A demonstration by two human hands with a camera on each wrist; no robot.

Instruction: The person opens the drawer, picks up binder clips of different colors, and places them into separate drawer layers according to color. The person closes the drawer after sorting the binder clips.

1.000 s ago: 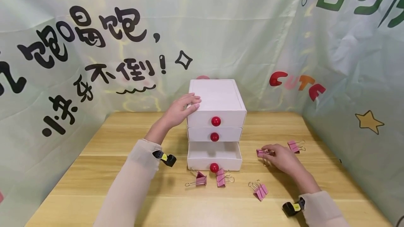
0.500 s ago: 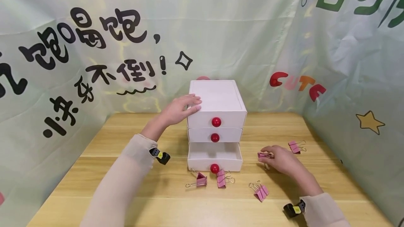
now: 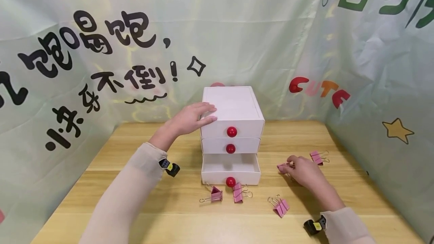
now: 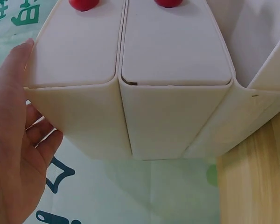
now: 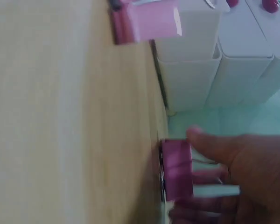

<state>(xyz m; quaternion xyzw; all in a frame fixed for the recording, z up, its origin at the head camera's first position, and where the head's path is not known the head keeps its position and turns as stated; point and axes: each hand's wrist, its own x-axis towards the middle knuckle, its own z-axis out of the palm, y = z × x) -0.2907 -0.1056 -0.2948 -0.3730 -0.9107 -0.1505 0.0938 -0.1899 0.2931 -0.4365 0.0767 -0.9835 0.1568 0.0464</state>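
My left hand (image 3: 190, 119) rests against the upper left edge of a white three-drawer box (image 3: 234, 102), its fingers laid over the top. Red round knobs mark each drawer, and the bottom drawer (image 3: 213, 177) is pulled out with a bare floor in view. Right of the box, my right hand (image 3: 307, 171) pinches a pink binder clip (image 5: 178, 170) between thumb and fingers, low at the table. In the head view the fingers partly hide this clip. Another pink binder clip (image 3: 317, 157) lies just behind the right hand.
Two pink binder clips, one on the left (image 3: 216, 194) and one on the right (image 3: 238, 192), lie close in front of the pulled-out drawer. A further clip (image 3: 280, 208) lies nearer the front of the wooden table (image 3: 190, 225). Printed cloth (image 3: 257, 48) hangs behind and at the sides.
My right hand has tipped slightly, and the clip in its fingers sits a little lower toward the table. The left forearm has shifted slightly left while its hand stays on the box.
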